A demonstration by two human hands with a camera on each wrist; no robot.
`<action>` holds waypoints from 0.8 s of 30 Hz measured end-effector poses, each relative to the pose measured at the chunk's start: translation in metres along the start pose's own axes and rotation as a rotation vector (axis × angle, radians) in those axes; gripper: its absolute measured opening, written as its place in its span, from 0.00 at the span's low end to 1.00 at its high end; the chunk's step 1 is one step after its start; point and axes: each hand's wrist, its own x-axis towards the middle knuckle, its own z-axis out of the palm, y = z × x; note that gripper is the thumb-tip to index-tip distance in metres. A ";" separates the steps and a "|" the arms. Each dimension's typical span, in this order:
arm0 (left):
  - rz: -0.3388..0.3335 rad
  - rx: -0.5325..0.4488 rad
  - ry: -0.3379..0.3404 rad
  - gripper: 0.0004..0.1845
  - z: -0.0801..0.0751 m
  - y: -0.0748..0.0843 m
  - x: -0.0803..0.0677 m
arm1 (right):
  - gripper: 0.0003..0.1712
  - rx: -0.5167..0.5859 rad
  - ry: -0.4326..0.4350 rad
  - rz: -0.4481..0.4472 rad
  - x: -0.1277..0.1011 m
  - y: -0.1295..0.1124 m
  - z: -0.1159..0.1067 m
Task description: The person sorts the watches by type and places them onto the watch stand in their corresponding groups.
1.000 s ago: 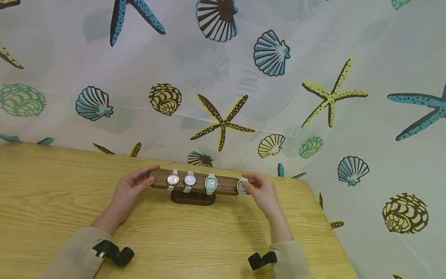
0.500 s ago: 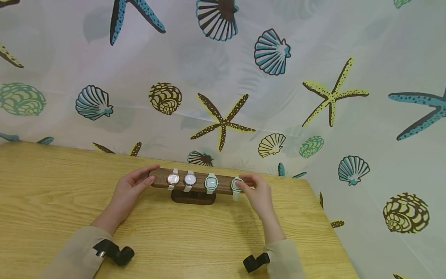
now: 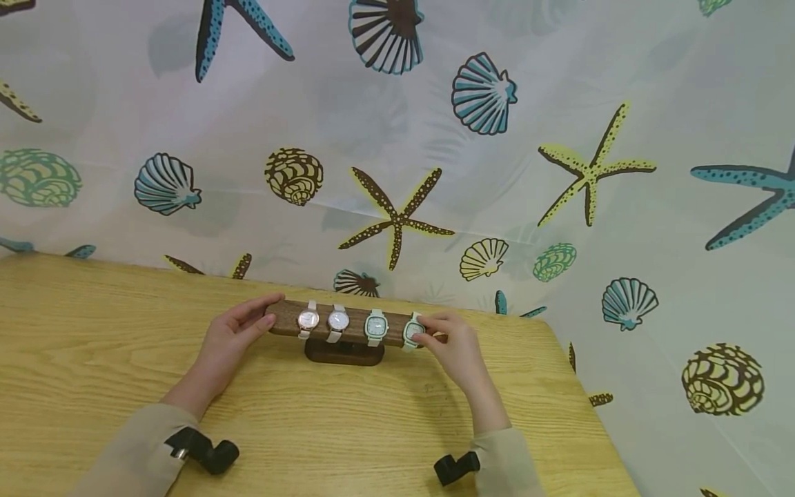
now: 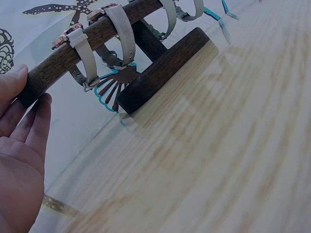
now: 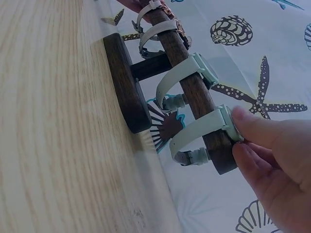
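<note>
A dark brown wooden watch stand [image 3: 356, 319] stands on the table, its bar raised on a flat base [image 4: 163, 73]. My left hand [image 3: 225, 346] grips the left end of that bar between thumb and fingers. Two round-faced watches with pale straps, a rose-gold one [image 3: 308, 319] and a silver-toned one [image 3: 338, 320], sit left of middle. Further right a mint-green square-faced watch [image 3: 375, 327] is looped on the bar. A second mint-green watch [image 5: 199, 130] is around the right end, its case pinched by the thumb and fingers of my right hand [image 3: 458, 351].
The light wooden table [image 3: 298, 428] extends around the stand. Close behind it hangs a white curtain [image 3: 248, 124] printed with shells and starfish, which also runs along the right side. Black camera mounts [image 3: 205, 450] sit on both wrists.
My right hand has moved left, sliding the second mint-green watch from beyond the bar's right end onto the bar. The left hand keeps its grip, unmoved.
</note>
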 end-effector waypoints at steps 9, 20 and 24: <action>0.018 -0.019 -0.012 0.24 0.001 0.002 -0.001 | 0.29 -0.054 -0.070 -0.030 -0.001 -0.006 0.003; 0.015 -0.021 -0.009 0.23 -0.001 -0.002 0.001 | 0.26 -0.114 -0.041 -0.163 -0.001 -0.010 0.013; 0.017 -0.020 -0.010 0.23 -0.002 -0.004 0.002 | 0.26 -0.119 -0.047 -0.162 -0.002 -0.015 0.014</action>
